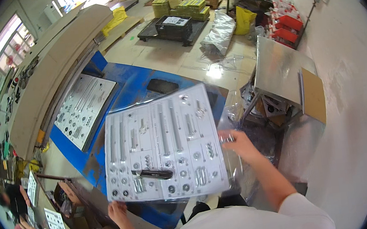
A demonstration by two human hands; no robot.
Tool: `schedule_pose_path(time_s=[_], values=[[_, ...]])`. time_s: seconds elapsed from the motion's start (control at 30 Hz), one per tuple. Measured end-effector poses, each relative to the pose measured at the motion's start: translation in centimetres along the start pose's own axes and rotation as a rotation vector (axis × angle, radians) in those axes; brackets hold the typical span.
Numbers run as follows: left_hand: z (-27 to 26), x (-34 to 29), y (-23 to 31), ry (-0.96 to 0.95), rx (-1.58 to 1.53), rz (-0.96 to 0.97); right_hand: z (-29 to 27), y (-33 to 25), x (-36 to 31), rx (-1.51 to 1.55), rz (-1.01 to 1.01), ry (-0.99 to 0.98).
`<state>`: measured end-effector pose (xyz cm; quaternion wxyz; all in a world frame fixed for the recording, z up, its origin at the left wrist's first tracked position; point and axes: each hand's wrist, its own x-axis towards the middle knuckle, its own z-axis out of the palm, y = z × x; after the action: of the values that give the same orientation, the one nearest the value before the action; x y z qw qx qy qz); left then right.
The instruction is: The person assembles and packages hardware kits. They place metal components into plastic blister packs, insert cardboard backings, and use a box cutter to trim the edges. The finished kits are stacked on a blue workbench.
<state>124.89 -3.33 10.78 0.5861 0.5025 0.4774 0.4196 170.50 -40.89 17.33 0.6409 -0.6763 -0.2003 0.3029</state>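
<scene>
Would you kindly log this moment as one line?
left hand: grips hardware card bottom corner | right hand: holds clear bag at card's right edge | behind: blue table

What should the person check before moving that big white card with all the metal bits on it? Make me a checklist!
1. Left hand grips the lower left corner of the white card of bolts, washers and metal parts: ok.
2. Right hand at the card's right edge, by the clear plastic film: ok.
3. Card held flat: not ok, it tilts.
4. Parts in place on the card: ok, none seen loose.
5. Film fully over the card: cannot tell.
6. Blue table underneath with a second, similar white card lying on it: ok.
</scene>
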Motion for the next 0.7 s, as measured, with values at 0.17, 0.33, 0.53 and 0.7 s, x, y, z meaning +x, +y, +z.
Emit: schedule_pose_path(time_s=[0.17,0.33,0.53,0.7], values=[[8.0,-19.4,-1.8,0.358,-0.175,-0.214,-4.5,-5.3,17.1,-0.533,-0.286,-0.319],[15.3,-28.6,-3.0,0.56,-0.292,-0.469,3.8,-4.4,15.8,-0.935,-0.786,-0.113],[15.3,-30.6,-3.5,0.467,-0.369,-0.42,8.0,3.2,6.3,-0.841,-1.062,-0.72],[12.0,-31.0,-5.2,0.37,-0.373,-0.377,10.7,0.7,6.4,-1.13,-1.07,-1.024]])
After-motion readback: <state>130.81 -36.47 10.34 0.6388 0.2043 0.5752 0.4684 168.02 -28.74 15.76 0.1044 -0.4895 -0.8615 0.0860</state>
